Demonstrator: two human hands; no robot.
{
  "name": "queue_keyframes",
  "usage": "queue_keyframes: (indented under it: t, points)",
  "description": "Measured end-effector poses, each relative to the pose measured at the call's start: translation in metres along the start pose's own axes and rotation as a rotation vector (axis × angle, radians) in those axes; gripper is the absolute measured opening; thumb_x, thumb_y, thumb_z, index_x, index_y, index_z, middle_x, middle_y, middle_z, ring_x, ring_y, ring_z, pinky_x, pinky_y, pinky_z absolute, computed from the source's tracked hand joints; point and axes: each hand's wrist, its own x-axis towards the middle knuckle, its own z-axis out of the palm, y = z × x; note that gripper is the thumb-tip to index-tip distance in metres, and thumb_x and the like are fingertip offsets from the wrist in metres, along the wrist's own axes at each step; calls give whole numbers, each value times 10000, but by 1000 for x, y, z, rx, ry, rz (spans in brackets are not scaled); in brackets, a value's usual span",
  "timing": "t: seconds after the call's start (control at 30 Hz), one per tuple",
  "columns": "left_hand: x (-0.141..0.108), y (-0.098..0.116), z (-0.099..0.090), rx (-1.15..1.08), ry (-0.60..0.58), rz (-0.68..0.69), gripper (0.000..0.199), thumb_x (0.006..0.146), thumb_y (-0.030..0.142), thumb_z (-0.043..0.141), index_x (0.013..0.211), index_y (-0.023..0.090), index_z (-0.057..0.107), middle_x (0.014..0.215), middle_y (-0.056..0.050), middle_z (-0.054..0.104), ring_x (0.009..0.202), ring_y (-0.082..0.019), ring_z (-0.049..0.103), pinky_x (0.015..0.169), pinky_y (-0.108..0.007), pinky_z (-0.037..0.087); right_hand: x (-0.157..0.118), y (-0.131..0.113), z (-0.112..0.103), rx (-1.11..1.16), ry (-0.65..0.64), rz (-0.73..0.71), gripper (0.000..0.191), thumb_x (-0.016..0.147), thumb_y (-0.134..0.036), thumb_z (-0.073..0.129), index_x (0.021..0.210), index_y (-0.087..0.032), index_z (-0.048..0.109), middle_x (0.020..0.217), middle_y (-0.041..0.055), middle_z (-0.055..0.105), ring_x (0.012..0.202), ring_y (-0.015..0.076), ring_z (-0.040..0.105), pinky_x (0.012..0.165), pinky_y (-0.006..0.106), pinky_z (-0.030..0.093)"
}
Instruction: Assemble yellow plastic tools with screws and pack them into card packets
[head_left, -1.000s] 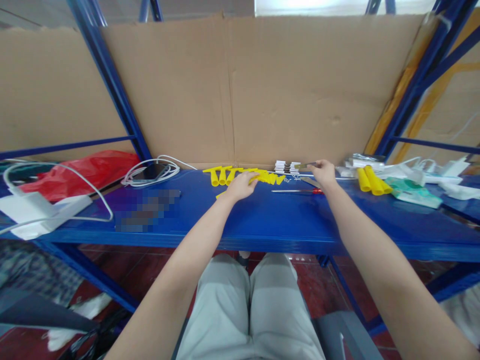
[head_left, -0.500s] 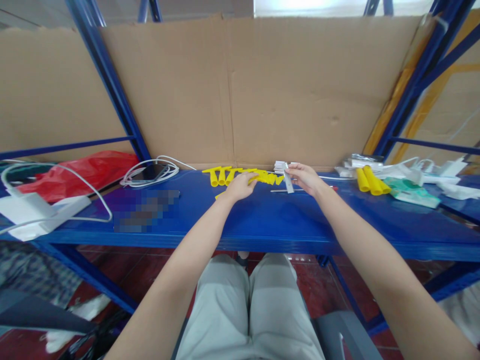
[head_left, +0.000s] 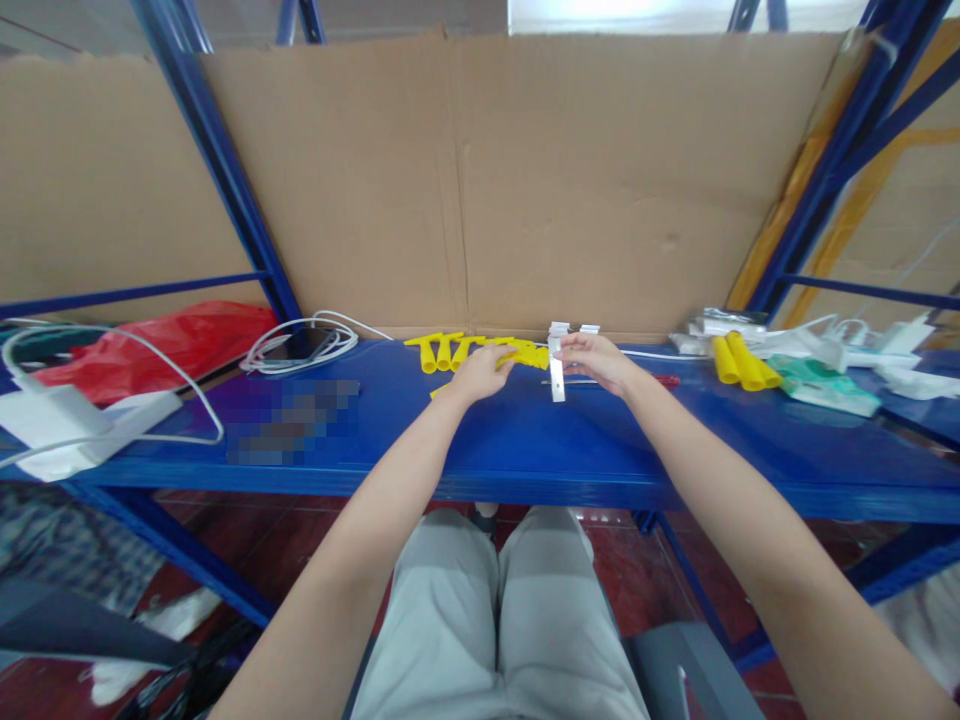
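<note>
My right hand (head_left: 596, 362) pinches a pale flat strip (head_left: 557, 378), long axis pointing toward me; left of it, my left hand (head_left: 480, 374) touches yellow pieces (head_left: 532, 355), grip unclear.

The blue tabletop (head_left: 525, 440) is open at its near middle; upright cardboard (head_left: 585, 180) blocks the far side.

"How's the light?"
"Bright overhead; white glare (head_left: 652, 15) at the top edge, right of centre, faint sheen on the blue surface (head_left: 555, 440)."
"Sharpness?"
"Slightly soft, stretched toward the edges; a pixelated patch (head_left: 294, 422) lies left of centre."
</note>
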Motion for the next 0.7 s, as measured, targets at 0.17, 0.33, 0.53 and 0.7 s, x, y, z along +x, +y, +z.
queue_keyframes:
  t: [0.17, 0.33, 0.53, 0.7]
  points:
    - [0, 0, 0, -2, -2, -2, 355, 890, 201, 506, 1214, 141, 638, 1276, -97, 630, 1201, -221, 564, 1062, -357, 409, -1, -2, 2, -18, 5, 20, 198, 630, -81, 703, 751, -185, 585, 661, -42, 621, 606, 82, 575, 597, 213, 455]
    - [0, -1, 0, 10, -4, 3, 349, 894, 212, 500, 1209, 160, 640, 1268, -90, 636, 1195, -216, 569, 1062, -369, 409, -2, -2, 2, -41, 0, 22, 174, 651, -73, 679, 751, -186, 592, 670, -38, 617, 603, 81, 566, 600, 217, 453]
    - [1, -2, 1, 7, -7, 1, 352, 893, 210, 502, 1213, 151, 637, 1272, -98, 632, 1204, -218, 564, 1054, -368, 418, -2, -2, 3, -48, 11, 14, 153, 645, -53, 653, 717, -178, 603, 632, -40, 602, 550, 65, 517, 536, 194, 404]
    - [0, -2, 1, 1, -11, -9, 358, 893, 217, 504, 1220, 152, 633, 1286, -97, 623, 1225, -224, 549, 1048, -369, 424, -1, -1, 3, -17, 18, 13, 151, 646, -45, 629, 718, -177, 604, 624, -36, 606, 540, 67, 513, 532, 195, 404]
